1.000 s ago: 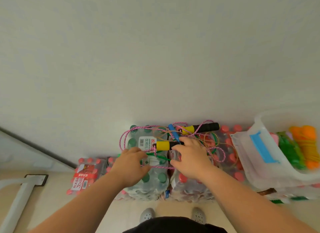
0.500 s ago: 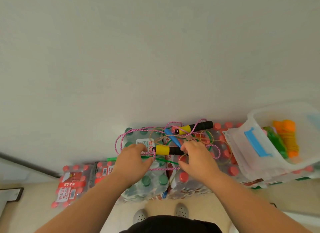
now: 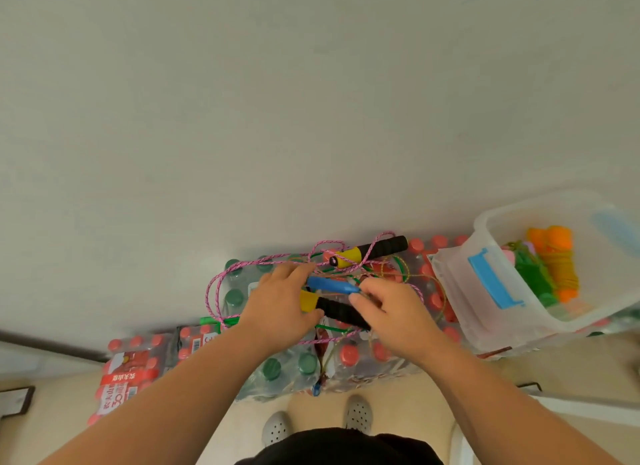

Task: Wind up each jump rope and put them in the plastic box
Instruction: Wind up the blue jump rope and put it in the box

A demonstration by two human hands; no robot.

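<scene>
I see packs of bottles [image 3: 270, 371] by a pale wall [image 3: 311, 101]; one label [image 3: 117, 392] reads "30". The left hand [image 3: 277, 305] grips the yellow-black handle [image 3: 332, 307], the right hand [image 3: 391, 312] pinches the blue handle [image 3: 329, 284].

Tangle of loose ropes on the bottle packs [image 3: 273, 367] in front of you. Pink braided rope [image 3: 221, 284] loops wide to the left and across the back, unwound. Far handle [image 3: 370, 251], yellow collar and black foam grip, lies aslant at the rear. Near handle [image 3: 332, 307], same make, sits crosswise, yellow end in your left hand [image 3: 280, 308]. Blue handle [image 3: 329, 284] lies just behind it, pale tip pinched by your right hand [image 3: 391, 312]. Thin green cord [image 3: 228, 321] and tan cord [image 3: 429, 291] thread the heap. Plastic box [image 3: 485, 243], clear with a blue latch, stands to the right, holding a wound orange rope [image 3: 561, 267] and green rope [image 3: 533, 277].
</scene>
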